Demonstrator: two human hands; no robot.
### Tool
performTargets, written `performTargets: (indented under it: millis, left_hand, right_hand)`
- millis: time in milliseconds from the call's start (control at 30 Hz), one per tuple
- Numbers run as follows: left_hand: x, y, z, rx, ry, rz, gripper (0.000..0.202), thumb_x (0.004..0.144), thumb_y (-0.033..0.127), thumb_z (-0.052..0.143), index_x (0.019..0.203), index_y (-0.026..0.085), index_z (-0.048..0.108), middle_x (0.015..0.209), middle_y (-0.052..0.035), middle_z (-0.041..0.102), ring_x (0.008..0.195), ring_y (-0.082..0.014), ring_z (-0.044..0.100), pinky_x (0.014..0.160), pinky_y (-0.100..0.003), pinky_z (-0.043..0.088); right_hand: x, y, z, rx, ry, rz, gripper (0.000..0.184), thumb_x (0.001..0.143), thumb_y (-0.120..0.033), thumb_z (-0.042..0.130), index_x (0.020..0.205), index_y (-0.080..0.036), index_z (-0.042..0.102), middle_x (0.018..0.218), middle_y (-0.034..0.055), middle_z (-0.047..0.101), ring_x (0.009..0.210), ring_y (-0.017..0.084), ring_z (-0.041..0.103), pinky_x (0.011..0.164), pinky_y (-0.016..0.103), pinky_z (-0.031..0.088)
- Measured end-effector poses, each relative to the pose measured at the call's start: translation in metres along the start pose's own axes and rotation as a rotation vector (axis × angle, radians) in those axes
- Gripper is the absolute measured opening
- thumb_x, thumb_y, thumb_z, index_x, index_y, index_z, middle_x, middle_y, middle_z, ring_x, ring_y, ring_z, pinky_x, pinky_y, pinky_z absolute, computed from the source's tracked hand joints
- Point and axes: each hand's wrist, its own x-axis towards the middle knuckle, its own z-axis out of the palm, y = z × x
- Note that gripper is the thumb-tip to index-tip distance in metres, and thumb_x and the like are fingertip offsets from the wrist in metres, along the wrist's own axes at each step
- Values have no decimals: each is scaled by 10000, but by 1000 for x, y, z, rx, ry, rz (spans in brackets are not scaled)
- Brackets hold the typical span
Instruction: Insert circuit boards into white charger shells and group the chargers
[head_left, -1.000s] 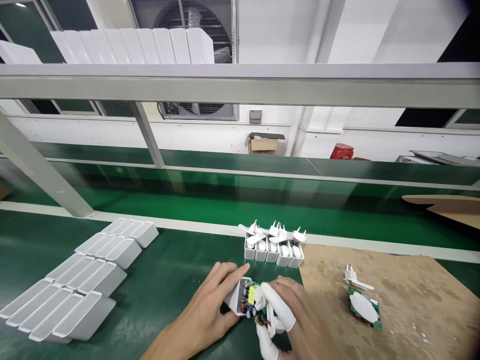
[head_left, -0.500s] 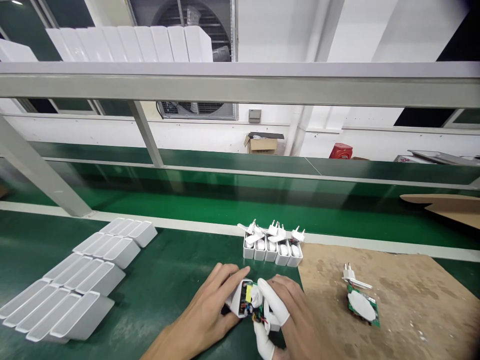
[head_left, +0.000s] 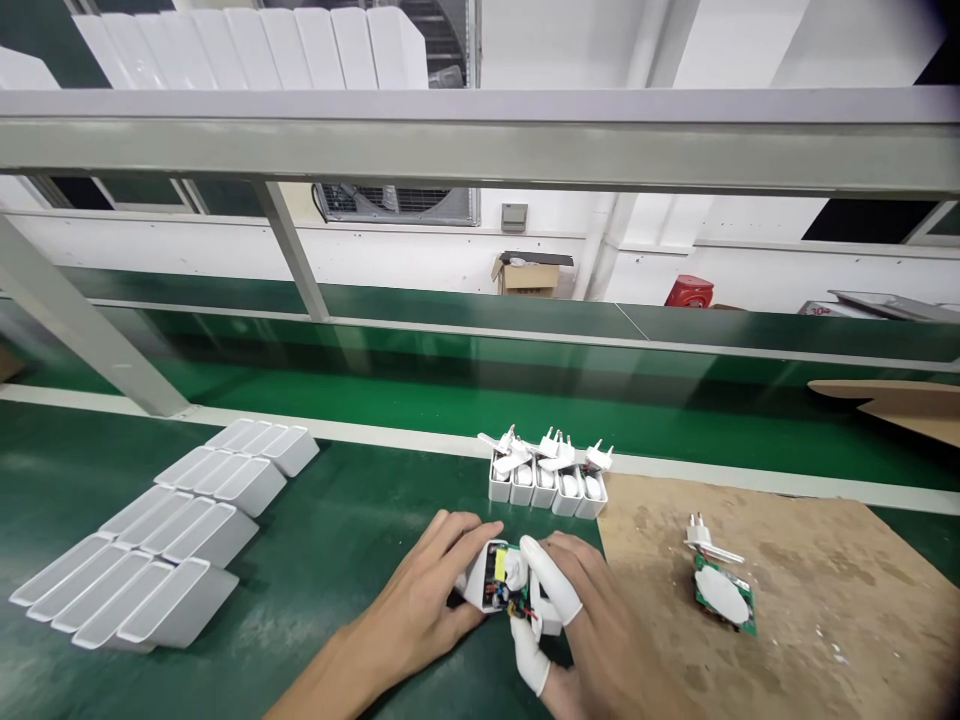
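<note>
The left hand (head_left: 420, 600) wraps the white housing (head_left: 476, 587) low on the green surface (head_left: 337, 520). The housing's long axis runs nine to three, with its mouth toward three. The right hand (head_left: 600, 620), just at three, pinches the circuit board (head_left: 497, 580) in that mouth between its capped thumb and forefinger. Filled housings (head_left: 547, 488) stand at twelve.

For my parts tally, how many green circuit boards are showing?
2. One circuit board is in the white housing between the left hand and right hand; the second board lies on the brown sheet. Others may be hidden in the row of filled housings.
</note>
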Motion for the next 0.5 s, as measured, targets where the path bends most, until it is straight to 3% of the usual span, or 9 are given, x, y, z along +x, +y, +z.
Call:
performTargets:
  millis: [500]
  left_hand:
    - [0,-1,0,46,23,-3,650,966,118,657,1536,304,407,1367,-87,539,1197,-278,577,1198,-524,401]
  right_hand:
    - [0,-3,-3,-46,-31,-18,659,892,-40,514,1540,-24,391,1293,205,624,1276,367,536,985,564,605]
